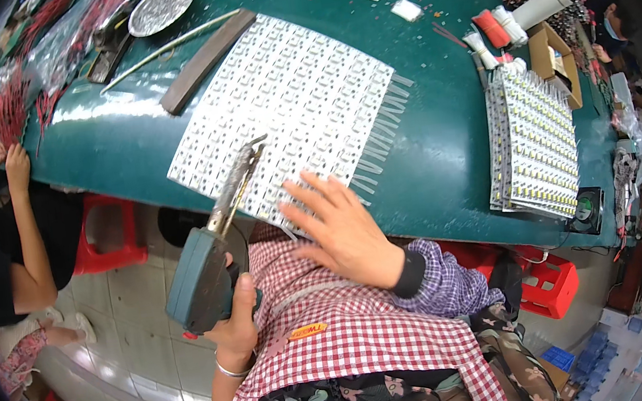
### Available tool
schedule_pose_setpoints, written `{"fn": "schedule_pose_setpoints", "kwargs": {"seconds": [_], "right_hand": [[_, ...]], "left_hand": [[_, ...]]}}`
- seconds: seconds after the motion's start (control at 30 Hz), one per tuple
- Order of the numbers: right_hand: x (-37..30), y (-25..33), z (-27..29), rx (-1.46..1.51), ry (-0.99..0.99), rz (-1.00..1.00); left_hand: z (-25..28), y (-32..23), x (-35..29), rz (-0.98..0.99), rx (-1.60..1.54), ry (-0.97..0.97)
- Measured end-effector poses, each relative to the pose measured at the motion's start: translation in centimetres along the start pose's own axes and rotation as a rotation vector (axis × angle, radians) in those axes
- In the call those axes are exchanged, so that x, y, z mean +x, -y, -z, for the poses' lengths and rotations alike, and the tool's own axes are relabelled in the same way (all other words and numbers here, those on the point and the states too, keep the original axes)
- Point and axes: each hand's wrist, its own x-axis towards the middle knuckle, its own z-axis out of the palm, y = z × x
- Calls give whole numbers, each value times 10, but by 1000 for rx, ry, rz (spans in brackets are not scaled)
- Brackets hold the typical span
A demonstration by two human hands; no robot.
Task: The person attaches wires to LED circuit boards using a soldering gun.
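My left hand [234, 329] is wrapped round the handle of a teal soldering gun [192, 281]. Its long metal nozzle points up and away, with the tip over a white circuit board panel [296, 74] that lies flat on the green table. Rows of small parts cover the panel, and thin pale strips stick out along its right edge. My right hand [346, 234] is open with fingers stretched out, at the panel's near edge. Whether its fingertips touch the panel I cannot tell.
A dark bar [207, 61] lies against the panel's upper left side, near a round metal dish [161, 9]. A stack of similar panels [533, 144] stands at the right, by a cardboard box [555, 68]. At the left, another person's hands [6, 165] hold red wires.
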Motion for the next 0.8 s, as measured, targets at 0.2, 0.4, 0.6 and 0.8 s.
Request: {"fn": "schedule_pose_setpoints", "kwargs": {"seconds": [0.2, 0.4, 0.6, 0.8], "right_hand": [[39, -76, 80, 56, -551, -115], [90, -248, 107, -247, -784, -395], [127, -276, 97, -413, -743, -382], [134, -284, 97, -590, -759, -359]], "left_hand": [[-23, -16, 34, 44, -125, -129], [-36, -20, 66, 56, -145, -46], [-40, -21, 79, 76, -100, -103], [-55, -38, 100, 165, -140, -154]]}}
